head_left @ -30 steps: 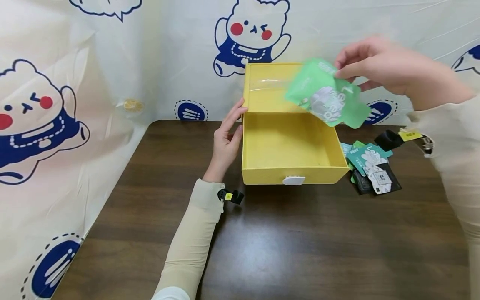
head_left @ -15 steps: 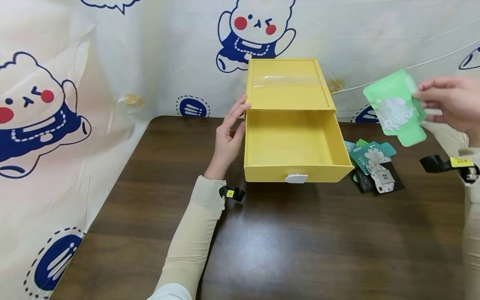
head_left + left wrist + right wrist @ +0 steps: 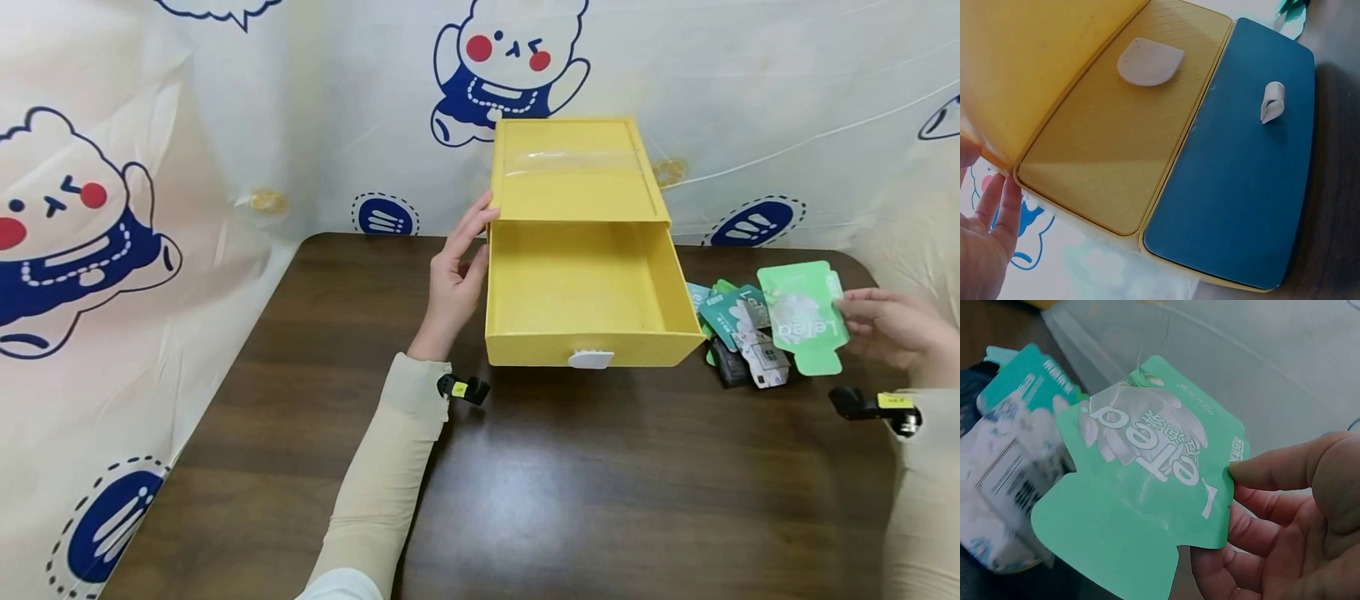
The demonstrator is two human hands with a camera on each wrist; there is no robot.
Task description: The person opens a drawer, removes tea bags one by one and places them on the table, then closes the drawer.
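A flat green packet (image 3: pixel 802 317) with a white flower print and lettering is pinched at its edge between the thumb and fingers of my right hand (image 3: pixel 896 329). It is held over the right side of a small pile of packets (image 3: pixel 738 321) on the table. The right wrist view shows the packet (image 3: pixel 1147 462) close up, with the pile beyond it. My left hand (image 3: pixel 456 275) rests with extended fingers against the left side of a yellow drawer cabinet (image 3: pixel 577 171). The cabinet's top drawer (image 3: pixel 573 279) is pulled out, and nothing lies in it.
Below the pulled-out drawer, the left wrist view shows a yellow drawer front (image 3: pixel 1116 137) and a blue drawer front (image 3: pixel 1241 156), both with white pull tabs. The dark wooden table (image 3: pixel 525 500) meets a white printed curtain (image 3: pixel 360 100) behind and at left.
My right hand has carried the green packet from above the cabinet out to the right, then down toward the pile. The left hand stays at the cabinet's side.
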